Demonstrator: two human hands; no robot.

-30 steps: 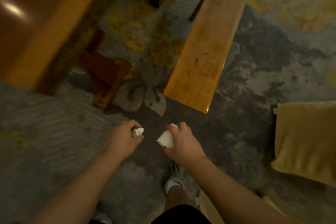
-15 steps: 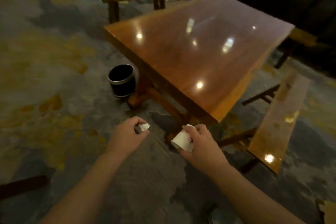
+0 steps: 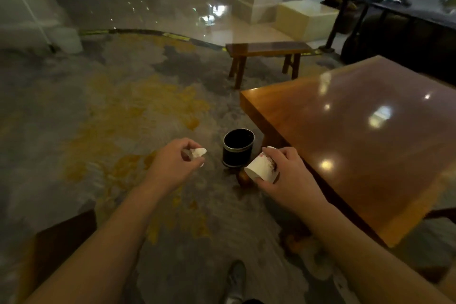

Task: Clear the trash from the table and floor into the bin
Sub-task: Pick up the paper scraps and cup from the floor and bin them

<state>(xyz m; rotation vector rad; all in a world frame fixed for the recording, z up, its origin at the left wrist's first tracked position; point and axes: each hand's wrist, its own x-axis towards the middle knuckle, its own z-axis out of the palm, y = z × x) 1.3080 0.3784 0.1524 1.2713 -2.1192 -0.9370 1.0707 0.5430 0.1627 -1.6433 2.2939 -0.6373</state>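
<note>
A small black round bin point(image 3: 238, 147) with a metal rim stands on the carpet beside the corner of the glossy wooden table point(image 3: 365, 136). My left hand point(image 3: 175, 165) pinches a crumpled white paper wad point(image 3: 198, 152) just left of the bin. My right hand point(image 3: 286, 171) grips a white paper cup point(image 3: 262, 167) with a red print, tilted on its side, just right of the bin and in front of the table's leg. Both hands hang above the floor, short of the bin's mouth.
A wooden bench point(image 3: 266, 48) stands beyond the table on the grey and yellow carpet point(image 3: 118, 116). A dark bench end point(image 3: 56, 242) sits at the lower left. My shoe point(image 3: 236, 279) shows at the bottom. White pillars and a polished floor lie farther back.
The view has swung from looking down at the floor and a bench to facing the bin, which now lies close between my hands. Both hands have kept their hold on the trash.
</note>
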